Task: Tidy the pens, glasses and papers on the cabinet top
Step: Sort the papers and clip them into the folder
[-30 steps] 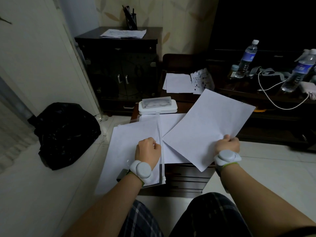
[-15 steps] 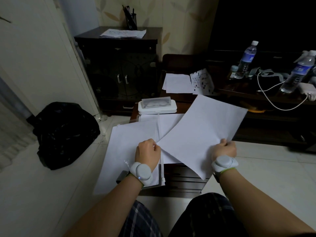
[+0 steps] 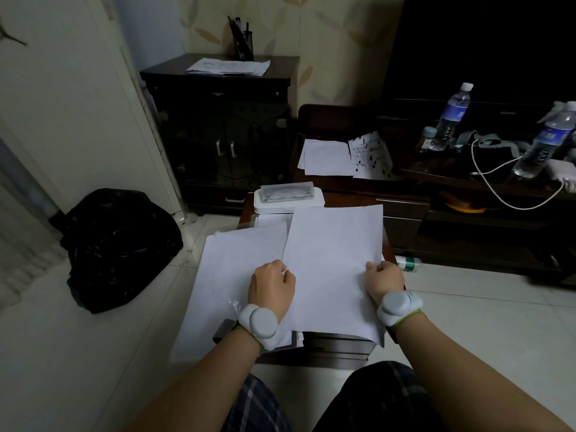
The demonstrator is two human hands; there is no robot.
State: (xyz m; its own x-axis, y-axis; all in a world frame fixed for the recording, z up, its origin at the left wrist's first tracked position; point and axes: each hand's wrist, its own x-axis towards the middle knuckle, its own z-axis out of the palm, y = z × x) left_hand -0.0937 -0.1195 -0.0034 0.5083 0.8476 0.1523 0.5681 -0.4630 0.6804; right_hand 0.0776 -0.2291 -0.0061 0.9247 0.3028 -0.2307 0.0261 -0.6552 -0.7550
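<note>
A white sheet of paper (image 3: 333, 263) lies nearly square over the low cabinet top (image 3: 343, 198) in front of me. My left hand (image 3: 270, 283) grips its near left corner and my right hand (image 3: 384, 280) grips its near right edge. Under it, more white sheets (image 3: 237, 269) spread out and hang off the cabinet's left side. A clear glasses case (image 3: 286, 191) rests on a white box (image 3: 288, 205) at the cabinet's far edge. A dark pen holder (image 3: 242, 42) with several pens stands on a tall black cabinet, behind written papers (image 3: 227, 67).
A black plastic bag (image 3: 118, 244) sits on the floor to the left. More papers (image 3: 343, 159) lie on a dark seat behind. To the right, a low dark unit carries two water bottles (image 3: 452, 116), a white cable (image 3: 505, 194) and small items. A green bottle (image 3: 408, 264) lies on the floor.
My right hand has swung the top sheet leftward and turned it from a diagonal to almost straight over the cabinet. My left hand now holds that sheet's near left corner.
</note>
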